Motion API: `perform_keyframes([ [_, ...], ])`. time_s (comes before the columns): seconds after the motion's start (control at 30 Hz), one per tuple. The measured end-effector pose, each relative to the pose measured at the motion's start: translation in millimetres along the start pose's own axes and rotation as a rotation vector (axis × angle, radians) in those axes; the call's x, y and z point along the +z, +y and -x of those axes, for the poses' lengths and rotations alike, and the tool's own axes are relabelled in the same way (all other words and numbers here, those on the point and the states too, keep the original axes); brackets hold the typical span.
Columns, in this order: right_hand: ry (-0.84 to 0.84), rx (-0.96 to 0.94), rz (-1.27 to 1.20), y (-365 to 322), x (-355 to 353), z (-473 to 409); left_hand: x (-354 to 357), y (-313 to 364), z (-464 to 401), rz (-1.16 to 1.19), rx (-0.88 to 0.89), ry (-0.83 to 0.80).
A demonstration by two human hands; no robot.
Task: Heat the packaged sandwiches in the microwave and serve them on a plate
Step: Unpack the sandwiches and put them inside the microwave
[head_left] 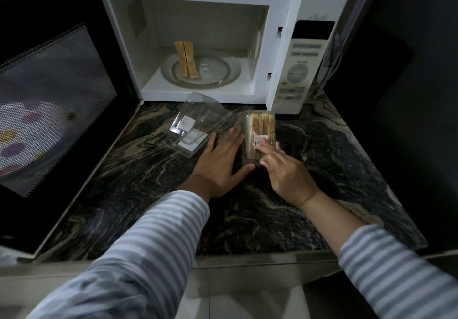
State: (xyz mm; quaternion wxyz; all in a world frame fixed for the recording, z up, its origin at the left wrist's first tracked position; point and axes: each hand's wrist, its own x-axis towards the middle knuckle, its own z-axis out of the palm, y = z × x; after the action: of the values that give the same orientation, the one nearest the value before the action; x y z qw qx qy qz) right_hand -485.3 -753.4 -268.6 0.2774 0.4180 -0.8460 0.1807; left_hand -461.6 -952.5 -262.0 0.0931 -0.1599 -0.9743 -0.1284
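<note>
A white microwave stands open at the back of the dark marble counter. Inside, a plate carries two unwrapped sandwich halves standing on edge. A clear package with sandwiches lies on the counter in front of the microwave. My left hand lies flat with fingers apart against the package's left side, thumb at its near end. My right hand touches the white label on top of the package with its fingertips. An empty clear package lies open just left of my left hand.
The microwave door swings wide open to the left, over the counter's left part. The control panel is on the right. A dark wall bounds the counter at the right. The counter's front edge is near my forearms.
</note>
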Motion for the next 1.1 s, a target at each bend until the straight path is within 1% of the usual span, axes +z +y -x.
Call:
perform_keyframes([
  [0.13, 0.026, -0.016, 0.009, -0.6, 0.4, -1.1, -0.1, -0.3, 0.0, -0.022, 0.01, 0.004],
  [0.27, 0.062, 0.031, -0.023, -0.3, 1.5, 0.7, 1.4, -1.2, -0.6, -0.037, 0.027, -0.015],
  [0.43, 0.071, 0.005, -0.04, -1.8, -1.2, -1.3, 2.0, -1.3, 0.3, -0.021, 0.023, -0.01],
  [0.57, 0.106, 0.021, 0.024, -2.0, -10.7, -2.5, -2.7, 1.7, 1.2, -0.035, 0.048, 0.004],
  [0.63, 0.138, 0.113, -0.024, -3.4, -15.6, -1.3, -7.3, 4.4, -0.9, -0.06, 0.063, 0.022],
  [0.67, 0.169, 0.202, -0.071, -5.2, -17.7, 0.5, -10.0, 5.9, -2.9, -0.079, 0.061, 0.045],
  [0.73, 0.246, 0.45, -0.168, -11.4, -21.1, 6.6, -16.3, 9.0, -9.2, -0.122, 0.053, 0.114],
  [0.77, 0.252, 0.569, -0.187, -15.4, -21.4, 10.2, -20.2, 10.7, -12.4, -0.137, 0.06, 0.144],
  [0.83, 0.162, 0.726, -0.143, -22.8, -19.8, 13.4, -28.8, 13.4, -18.9, -0.17, 0.084, 0.184],
  [0.9, 0.035, 0.774, -0.073, -29.3, -18.3, 8.2, -38.4, 13.5, -25.7, -0.172, 0.095, 0.195],
  [0.97, -0.044, 0.798, -0.07, -34.2, -19.7, -9.4, -49.0, 13.6, -34.1, -0.128, 0.08, 0.158],
  [1.03, -0.068, 0.847, -0.128, -36.6, -21.9, -33.4, -57.9, 12.6, -44.2, -0.116, 0.049, 0.096],
  [1.1, -0.074, 0.917, -0.168, -37.4, -21.3, -56.8, -66.7, 12.3, -53.3, -0.115, 0.03, 0.073],
])
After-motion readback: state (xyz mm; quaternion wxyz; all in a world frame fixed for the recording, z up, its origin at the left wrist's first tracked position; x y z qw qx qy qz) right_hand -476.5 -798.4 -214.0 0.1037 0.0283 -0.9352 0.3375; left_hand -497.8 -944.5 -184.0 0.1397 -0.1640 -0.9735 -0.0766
